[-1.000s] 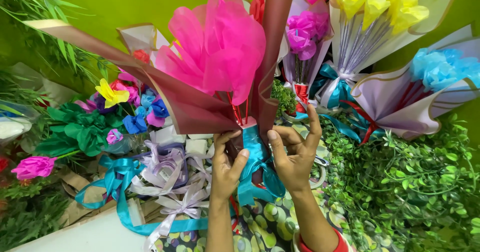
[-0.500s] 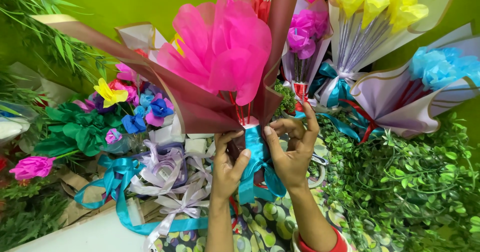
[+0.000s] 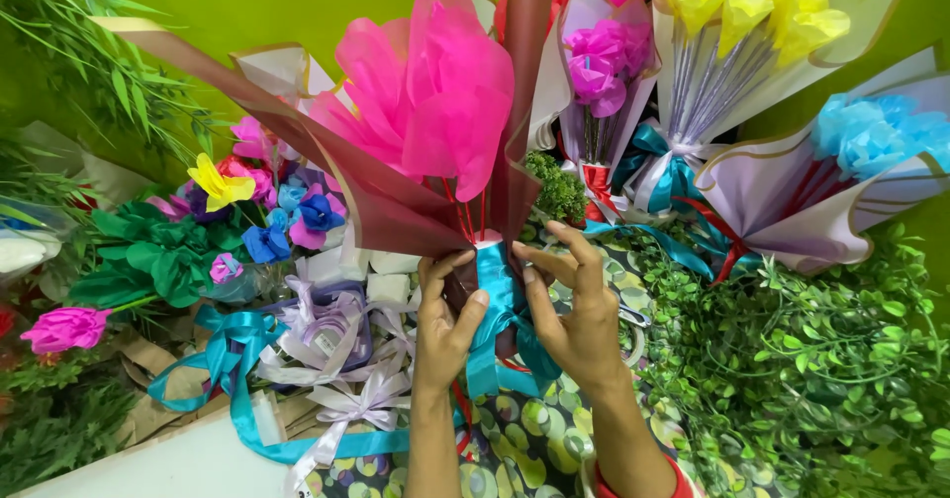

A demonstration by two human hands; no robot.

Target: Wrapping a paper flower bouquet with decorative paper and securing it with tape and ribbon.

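The pink tissue bouquet [image 3: 435, 112] in its dark red wrap [image 3: 396, 211] stands upright at the centre, held at its narrow neck just above a patterned green-spotted cloth [image 3: 534, 439]. A teal ribbon [image 3: 495, 310] runs down the neck. The left hand [image 3: 445, 320] is clenched around the stem from the left, thumb pressing the ribbon; the right hand [image 3: 579, 310] pinches the ribbon from the right with fingers [image 3: 554, 261] partly spread. Compared with a second ago, the right hand's fingers sit lower and closer to the ribbon, and the bouquet stays in the same place.

Behind and to the right lean other wrapped bouquets: a purple one [image 3: 604, 63] in a pale lilac cone with a red tie, a yellow one [image 3: 752, 8] in pale wrap tied with a teal bow [image 3: 658, 167], and a light blue one [image 3: 871, 132] in a lilac cone with gold edging. To the left lie loose paper flowers [image 3: 267, 211] in yellow, blue and pink, green paper leaves [image 3: 148, 251], and a single pink flower [image 3: 64, 328]. Lilac and white ribbon bows [image 3: 336, 350] and a long teal ribbon strip [image 3: 228, 379] lie in front of them, on a pale desk [image 3: 178, 463].

Artificial leafy greenery [image 3: 802, 360] fills the right side, thin fronds [image 3: 89, 73] hang at upper left, and a bright green wall [image 3: 257, 3] stands behind.
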